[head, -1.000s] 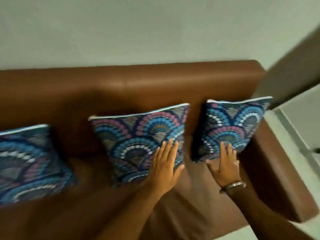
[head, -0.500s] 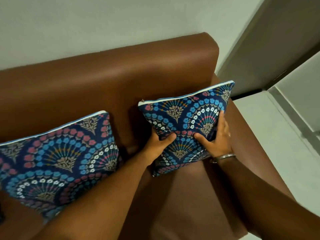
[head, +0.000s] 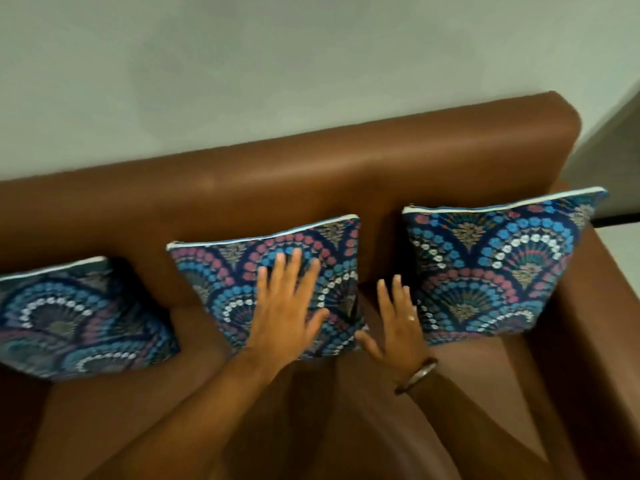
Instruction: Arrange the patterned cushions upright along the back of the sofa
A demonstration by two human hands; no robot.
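Three blue, pink and white fan-patterned cushions lean upright against the back of the brown sofa [head: 311, 174]. The left cushion [head: 69, 317] is partly cut off by the frame edge. My left hand [head: 287, 306] lies flat, fingers spread, on the front of the middle cushion [head: 225, 275]. My right hand [head: 398, 323], with a ring and a wrist bangle, is open in the gap between the middle cushion and the right cushion [head: 498, 268], its fingers beside the right cushion's lower left edge.
The sofa's right armrest [head: 595, 341] rises just past the right cushion. A pale wall [head: 277, 64] stands behind the sofa. A strip of light floor [head: 623, 251] and a dark door frame show at far right. Brown seat [head: 467, 393] lies in front of the cushions.
Both hands have let go of the right cushion, which they gripped half a second ago. My left hand has moved onto the middle cushion; the view has swung left, showing all three cushions.
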